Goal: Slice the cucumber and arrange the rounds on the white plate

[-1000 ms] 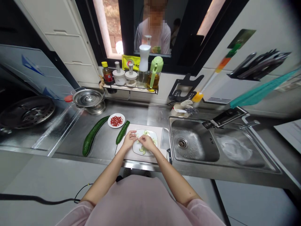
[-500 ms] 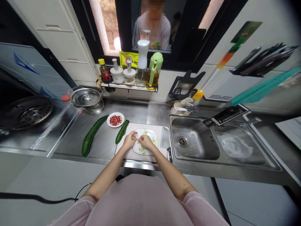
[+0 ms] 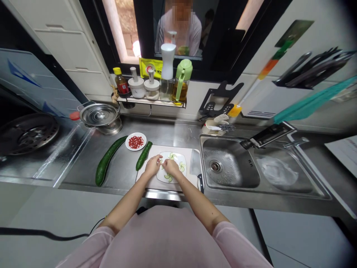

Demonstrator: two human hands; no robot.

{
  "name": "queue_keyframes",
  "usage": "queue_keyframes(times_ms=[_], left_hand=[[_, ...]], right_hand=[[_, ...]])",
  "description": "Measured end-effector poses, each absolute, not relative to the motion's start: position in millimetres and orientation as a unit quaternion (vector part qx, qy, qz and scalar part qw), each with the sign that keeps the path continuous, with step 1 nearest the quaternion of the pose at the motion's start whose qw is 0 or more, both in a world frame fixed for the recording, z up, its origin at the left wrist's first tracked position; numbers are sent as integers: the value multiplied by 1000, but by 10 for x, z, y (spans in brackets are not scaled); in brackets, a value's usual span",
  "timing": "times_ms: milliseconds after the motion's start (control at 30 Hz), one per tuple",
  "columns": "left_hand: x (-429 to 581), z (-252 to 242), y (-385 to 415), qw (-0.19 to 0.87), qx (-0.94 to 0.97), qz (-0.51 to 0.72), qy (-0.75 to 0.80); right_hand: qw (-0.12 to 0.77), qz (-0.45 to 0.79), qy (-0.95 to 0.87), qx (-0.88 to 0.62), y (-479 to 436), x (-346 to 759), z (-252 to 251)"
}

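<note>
A white plate (image 3: 177, 179) lies on a cutting board (image 3: 152, 184), with thin pale-green cucumber slices (image 3: 168, 177) set out on it in small fans. Over the plate's left side, my left hand (image 3: 153, 166) has its fingers curled and tips pinched; what they hold is too small to tell. Close beside it, my right hand (image 3: 171, 168) pinches a cucumber slice near the plate's surface. A cut cucumber (image 3: 144, 156) rests at the board's upper left edge. On the board's right side lies a cleaver (image 3: 195, 163), its black handle toward me.
Left on the steel counter are a long whole cucumber (image 3: 110, 160) and a small plate of chopped red pieces (image 3: 136, 142). A lidded steel pot (image 3: 102, 117) stands behind them. The sink (image 3: 230, 163) is to the right. A condiment shelf (image 3: 153, 100) hangs at the back.
The view has shifted slightly. My hands stay close together over the plate's left side, with only small finger movement; the slices and other things keep their places.
</note>
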State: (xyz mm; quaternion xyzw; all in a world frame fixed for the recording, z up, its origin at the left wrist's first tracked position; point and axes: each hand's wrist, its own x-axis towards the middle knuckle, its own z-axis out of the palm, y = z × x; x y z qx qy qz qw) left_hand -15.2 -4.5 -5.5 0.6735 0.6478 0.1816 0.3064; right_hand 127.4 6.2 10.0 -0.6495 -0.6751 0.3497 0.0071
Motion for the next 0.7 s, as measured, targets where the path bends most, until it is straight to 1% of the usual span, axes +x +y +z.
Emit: queue_keyframes(times_ms=[100, 167, 533, 700], left_hand=[[-155, -38, -46, 291, 692, 167, 639], [-158, -26, -56, 279, 703, 156, 635], [-149, 22, -105, 221, 707, 115, 662], [-160, 7, -95, 218, 701, 99, 672]], right_hand=[[-41, 306, -685, -660, 50, 1242, 116], [-51, 287, -694, -659, 31, 1240, 119], [-50, 278, -714, -641, -100, 1316, 119], [-48, 279, -716, -638, -118, 1302, 103]])
